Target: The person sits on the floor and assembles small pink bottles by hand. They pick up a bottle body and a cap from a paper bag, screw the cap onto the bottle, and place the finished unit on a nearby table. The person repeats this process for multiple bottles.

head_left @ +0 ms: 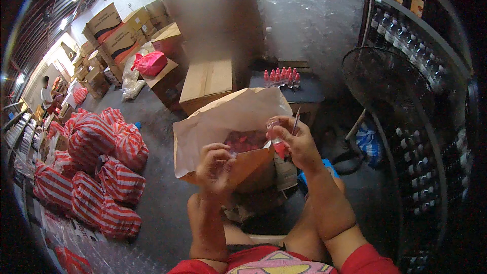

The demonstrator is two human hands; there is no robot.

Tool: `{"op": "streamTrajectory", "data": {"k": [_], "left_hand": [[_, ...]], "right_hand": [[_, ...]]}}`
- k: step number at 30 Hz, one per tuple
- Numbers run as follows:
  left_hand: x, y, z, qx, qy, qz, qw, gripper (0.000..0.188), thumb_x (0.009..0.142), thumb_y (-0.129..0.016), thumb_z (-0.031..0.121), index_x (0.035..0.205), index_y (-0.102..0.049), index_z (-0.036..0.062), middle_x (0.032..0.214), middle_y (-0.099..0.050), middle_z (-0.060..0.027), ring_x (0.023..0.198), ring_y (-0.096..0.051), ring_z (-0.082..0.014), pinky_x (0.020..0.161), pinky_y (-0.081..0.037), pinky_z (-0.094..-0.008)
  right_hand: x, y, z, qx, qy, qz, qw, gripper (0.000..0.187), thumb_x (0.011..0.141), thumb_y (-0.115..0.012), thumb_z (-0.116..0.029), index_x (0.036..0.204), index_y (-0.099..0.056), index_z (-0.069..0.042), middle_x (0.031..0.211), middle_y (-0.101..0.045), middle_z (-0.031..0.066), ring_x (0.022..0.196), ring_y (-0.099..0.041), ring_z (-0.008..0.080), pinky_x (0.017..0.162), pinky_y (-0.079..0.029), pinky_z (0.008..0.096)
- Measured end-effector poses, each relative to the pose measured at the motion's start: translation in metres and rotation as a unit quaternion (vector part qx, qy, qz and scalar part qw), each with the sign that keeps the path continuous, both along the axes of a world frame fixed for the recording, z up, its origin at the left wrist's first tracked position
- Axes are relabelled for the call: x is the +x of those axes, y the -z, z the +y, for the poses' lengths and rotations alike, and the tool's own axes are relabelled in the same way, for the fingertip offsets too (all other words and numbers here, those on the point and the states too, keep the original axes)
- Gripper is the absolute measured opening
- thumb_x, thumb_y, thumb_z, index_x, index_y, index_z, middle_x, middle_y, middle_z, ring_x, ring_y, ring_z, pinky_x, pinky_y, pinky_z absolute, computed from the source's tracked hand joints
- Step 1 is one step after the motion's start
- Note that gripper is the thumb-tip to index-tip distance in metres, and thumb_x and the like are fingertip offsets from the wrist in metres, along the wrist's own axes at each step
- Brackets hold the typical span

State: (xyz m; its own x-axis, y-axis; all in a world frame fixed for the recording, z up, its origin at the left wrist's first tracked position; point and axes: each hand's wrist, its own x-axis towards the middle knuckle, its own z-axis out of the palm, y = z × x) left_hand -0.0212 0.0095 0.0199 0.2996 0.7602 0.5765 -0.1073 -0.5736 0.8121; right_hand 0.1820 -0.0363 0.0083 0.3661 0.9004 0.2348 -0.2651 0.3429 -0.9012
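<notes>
My right hand (300, 144) grips a small clear bottle (274, 124) with a pink-red part at its lower end. A thin pointed tool (296, 120) sticks up between the same fingers; I cannot tell its kind. My left hand (215, 166) is held apart from it, at the front left, with curled fingers pressed together; whatever they may hold is too small to tell. Below and beyond both hands stands an open cardboard box (223, 116) with many small red pieces (246, 140) inside, resembling caps. Past it, small red-capped bottles (282, 77) stand grouped on a dark table (304, 94).
Red-and-white striped bags (91, 137) are piled on the floor at left. A closed carton (207, 82) and stacked cartons (119, 40) stand behind. At right are a round fan (385, 81) and shelves of bottles (406, 38). Clear plastic packs (309, 15) rise at the back.
</notes>
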Motion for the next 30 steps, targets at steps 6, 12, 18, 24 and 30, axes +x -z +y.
{"op": "streamTrajectory", "data": {"k": [6,12,18,24,30], "left_hand": [[-0.014,0.001,0.069,0.014,-0.156,0.197,0.968,0.019,0.076,-0.058,-0.003,0.095,-0.062,-0.0014,0.094,-0.063,-0.015,0.091,-0.061,-0.0257,0.076,-0.049,-0.0317],[-0.014,0.021,0.077,0.071,-0.145,0.305,0.939,0.031,0.074,-0.062,0.0,0.104,-0.062,0.0,0.113,-0.058,-0.018,0.094,-0.062,-0.0274,0.082,-0.049,-0.0322],[0.034,-0.007,0.009,-0.151,0.085,0.03,0.984,0.038,0.077,-0.064,0.0,0.115,-0.055,-0.0021,0.116,-0.055,-0.015,0.1,-0.058,-0.0205,0.081,-0.051,-0.0309],[0.036,0.004,0.003,-0.152,0.074,0.008,0.986,0.035,0.086,-0.06,0.007,0.118,-0.051,-0.0028,0.106,-0.06,-0.012,0.088,-0.063,-0.0206,0.072,-0.053,-0.0284],[0.029,0.003,-0.003,-0.306,0.138,-0.052,0.94,0.033,0.087,-0.058,0.007,0.119,-0.051,-0.001,0.104,-0.061,-0.0111,0.083,-0.064,-0.0177,0.064,-0.054,-0.0256]], "right_hand": [[0.006,0.0,0.001,0.0,-0.096,0.175,0.98,0.031,0.095,-0.047,-0.022,0.121,-0.05,-0.005,0.092,-0.062,0.0099,0.065,-0.058,0.0096,0.054,-0.048,0.0211],[-0.007,0.002,0.009,0.031,-0.152,0.23,0.961,0.032,0.096,-0.042,-0.019,0.126,-0.044,-0.006,0.097,-0.062,0.0136,0.07,-0.06,0.0119,0.057,-0.05,0.0214],[-0.018,0.008,0.009,0.005,-0.201,0.208,0.957,0.031,0.095,-0.045,-0.015,0.125,-0.044,-0.006,0.104,-0.06,0.0103,0.082,-0.06,0.0119,0.066,-0.05,0.0223],[-0.03,-0.007,0.002,-0.044,-0.152,0.131,0.979,0.034,0.091,-0.045,-0.005,0.125,-0.046,-0.004,0.105,-0.059,0.0066,0.081,-0.061,0.0108,0.067,-0.051,0.0231],[-0.02,-0.008,-0.004,-0.087,-0.147,0.011,0.985,0.029,0.091,-0.05,-0.011,0.117,-0.051,0.0,0.104,-0.06,0.0075,0.09,-0.059,0.0121,0.075,-0.05,0.0251]]}}
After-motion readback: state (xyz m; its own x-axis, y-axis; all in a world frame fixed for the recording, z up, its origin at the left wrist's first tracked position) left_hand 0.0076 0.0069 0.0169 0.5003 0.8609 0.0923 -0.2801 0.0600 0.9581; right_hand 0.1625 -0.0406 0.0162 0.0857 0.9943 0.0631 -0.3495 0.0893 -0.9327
